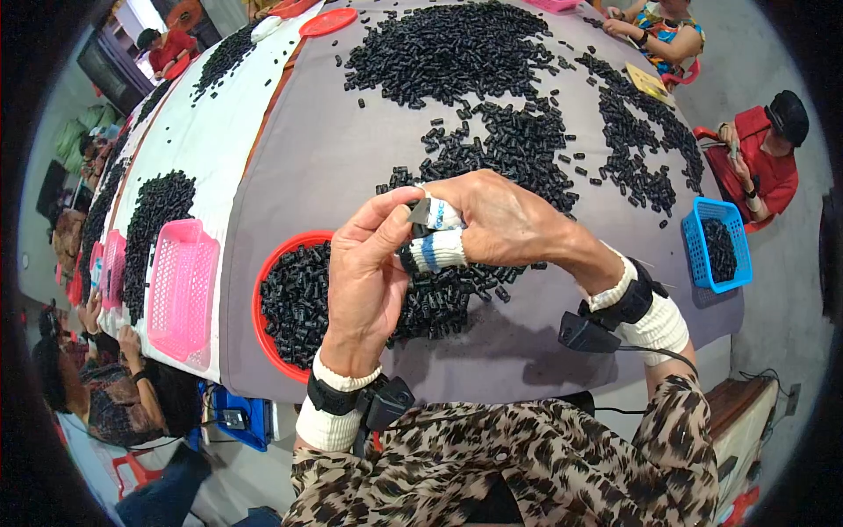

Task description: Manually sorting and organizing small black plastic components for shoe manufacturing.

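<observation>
Both my hands are raised close together over the grey-covered table, above heaps of small black plastic pieces. My left hand (363, 268) pinches a small black plastic piece (421, 216) between thumb and forefinger. My right hand (505, 220) is bent in from the right, its fingers curled against that same piece. White wrappings (437, 249) with blue marks cover some of the right fingers. Below my hands, a round red tray (261, 309) is filled with similar black pieces (294, 299); my left hand and wrist cover part of it.
A large black heap (448, 53) spreads across the table's far side. Pink baskets (183, 294) stand on a white cloth at left. At right, a blue basket (718, 246) holds black pieces. Co-workers (760, 158) sit around the tables. Cabled devices (588, 334) are strapped to my wrists.
</observation>
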`<action>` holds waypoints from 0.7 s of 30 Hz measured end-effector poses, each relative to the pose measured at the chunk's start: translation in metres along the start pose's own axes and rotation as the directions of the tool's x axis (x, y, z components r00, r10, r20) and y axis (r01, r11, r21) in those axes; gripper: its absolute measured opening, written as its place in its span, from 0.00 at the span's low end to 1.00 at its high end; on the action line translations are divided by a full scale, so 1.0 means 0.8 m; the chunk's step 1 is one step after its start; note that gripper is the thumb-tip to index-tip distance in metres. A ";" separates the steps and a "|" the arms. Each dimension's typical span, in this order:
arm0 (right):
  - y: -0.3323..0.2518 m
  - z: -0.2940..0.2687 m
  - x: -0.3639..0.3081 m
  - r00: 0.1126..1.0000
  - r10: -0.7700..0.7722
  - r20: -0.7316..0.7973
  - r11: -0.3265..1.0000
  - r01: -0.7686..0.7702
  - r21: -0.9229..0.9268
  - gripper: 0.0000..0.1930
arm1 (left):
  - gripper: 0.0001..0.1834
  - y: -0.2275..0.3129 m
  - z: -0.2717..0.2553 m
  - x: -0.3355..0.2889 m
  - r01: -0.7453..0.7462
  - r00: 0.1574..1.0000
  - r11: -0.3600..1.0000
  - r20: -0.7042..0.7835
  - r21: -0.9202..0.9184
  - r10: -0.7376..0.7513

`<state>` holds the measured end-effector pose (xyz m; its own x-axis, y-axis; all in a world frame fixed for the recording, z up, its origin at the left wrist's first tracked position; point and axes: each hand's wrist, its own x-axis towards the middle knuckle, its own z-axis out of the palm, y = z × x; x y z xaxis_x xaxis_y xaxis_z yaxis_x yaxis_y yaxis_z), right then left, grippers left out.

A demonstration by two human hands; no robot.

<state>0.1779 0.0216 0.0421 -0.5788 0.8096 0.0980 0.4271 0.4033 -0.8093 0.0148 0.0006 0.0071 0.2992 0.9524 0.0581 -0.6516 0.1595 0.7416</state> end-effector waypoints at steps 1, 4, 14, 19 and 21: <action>0.000 0.002 0.001 0.998 -0.037 -0.044 0.999 0.037 0.007 0.17 | 0.12 0.000 0.000 0.000 0.000 1.000 1.000 -0.001 0.002 0.000; -0.005 0.007 -0.002 0.992 -0.024 -0.125 0.997 0.033 0.071 0.16 | 0.13 0.000 -0.002 0.001 0.038 0.999 0.993 0.014 -0.113 -0.036; -0.002 0.008 -0.003 0.984 0.033 -0.178 0.991 -0.009 0.132 0.13 | 0.14 0.000 -0.001 0.000 0.040 0.999 0.993 0.001 -0.110 -0.040; -0.007 0.008 -0.006 0.979 0.024 -0.203 0.988 0.008 0.154 0.16 | 0.14 0.000 0.005 0.003 0.052 0.997 0.998 -0.059 -0.047 -0.055; -0.002 0.009 -0.006 0.976 0.018 -0.216 0.985 0.019 0.169 0.16 | 0.13 0.000 0.008 0.004 0.057 0.994 0.998 -0.091 -0.028 -0.059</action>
<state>0.1751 0.0143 0.0389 -0.4073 0.8897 0.2063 0.2923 0.3410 -0.8935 0.0204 0.0022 0.0118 0.2725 0.9610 -0.0467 -0.6532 0.2204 0.7245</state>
